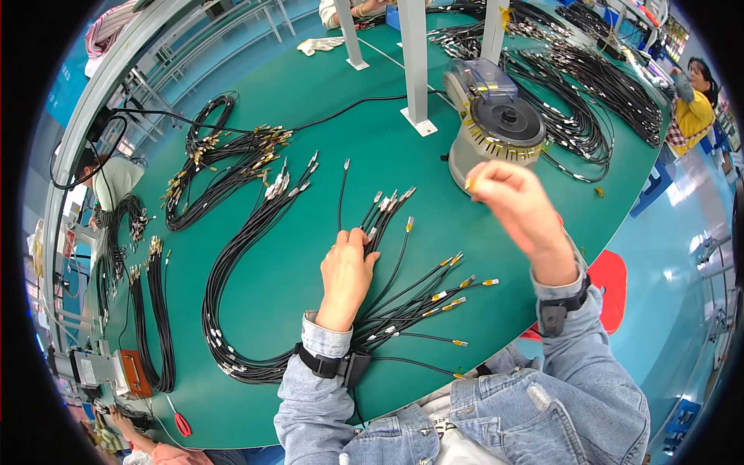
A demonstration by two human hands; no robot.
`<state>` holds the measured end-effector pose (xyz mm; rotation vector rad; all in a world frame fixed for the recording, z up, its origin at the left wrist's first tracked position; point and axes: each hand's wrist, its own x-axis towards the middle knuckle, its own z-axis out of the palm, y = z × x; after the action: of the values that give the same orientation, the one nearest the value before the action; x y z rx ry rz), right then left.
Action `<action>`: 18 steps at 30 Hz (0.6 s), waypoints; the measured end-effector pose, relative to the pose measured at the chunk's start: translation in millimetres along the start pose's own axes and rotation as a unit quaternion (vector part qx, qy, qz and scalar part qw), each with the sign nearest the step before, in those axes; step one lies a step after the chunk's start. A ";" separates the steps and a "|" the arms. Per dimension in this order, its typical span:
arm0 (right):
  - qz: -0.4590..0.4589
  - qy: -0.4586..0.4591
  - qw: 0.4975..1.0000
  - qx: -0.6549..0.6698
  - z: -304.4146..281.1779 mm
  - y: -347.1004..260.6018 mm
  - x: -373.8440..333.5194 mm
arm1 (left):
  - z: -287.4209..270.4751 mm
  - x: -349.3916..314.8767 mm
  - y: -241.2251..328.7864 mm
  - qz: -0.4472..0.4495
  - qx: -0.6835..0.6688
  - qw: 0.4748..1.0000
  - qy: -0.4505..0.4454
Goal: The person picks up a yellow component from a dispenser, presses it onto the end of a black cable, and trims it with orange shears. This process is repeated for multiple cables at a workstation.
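My left hand (346, 273) lies palm down on the green table (325, 132), its fingers pressing on a fan of thin black cables (403, 306); some of their ends carry yellow tape and others are bare metal plugs. My right hand (518, 203) is raised in front of the round tape dispenser (496, 124), thumb and fingertips pinched on a small piece of yellow tape (468, 184). Both forearms wear denim sleeves and black wrist straps.
Bundles of black cables lie left (225, 167), near left (155, 310) and far right (597, 93). Metal posts (416, 70) stand behind the dispenser. Red scissors (180, 422) lie at the near-left edge. Other people sit at the right, left and far sides.
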<state>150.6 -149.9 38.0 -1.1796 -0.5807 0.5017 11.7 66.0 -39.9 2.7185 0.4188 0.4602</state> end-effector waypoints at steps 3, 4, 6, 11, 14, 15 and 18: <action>0.029 -0.043 0.998 0.027 14.4 24.4 0.3 | 0.1 -2.0 1.4 0.007 0.013 1.000 0.009; 0.054 -0.050 0.997 0.035 19.0 31.7 0.4 | 0.9 -3.1 1.0 0.016 0.020 1.000 0.014; 0.103 -0.062 0.992 0.049 23.8 41.3 0.9 | 1.7 -3.6 -0.7 0.023 0.027 0.999 0.019; 0.109 -0.063 0.991 0.041 19.9 48.6 2.3 | -3.6 -0.4 -1.4 -0.022 -0.044 0.998 0.041; 0.105 -0.055 0.992 0.051 18.3 48.3 2.8 | -7.6 3.1 1.9 -0.070 -0.146 0.987 -0.004; 0.105 -0.054 0.992 0.051 17.7 48.6 2.5 | -6.8 5.6 -0.3 -0.096 -0.230 0.968 -0.023; 0.104 -0.057 0.991 0.058 17.2 50.4 2.3 | -3.5 16.0 -2.9 -0.146 -0.391 0.907 -0.059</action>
<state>137.8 -121.0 -4.9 -1.1106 -0.5203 0.7744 24.3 75.1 -33.8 1.8558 0.4714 0.2898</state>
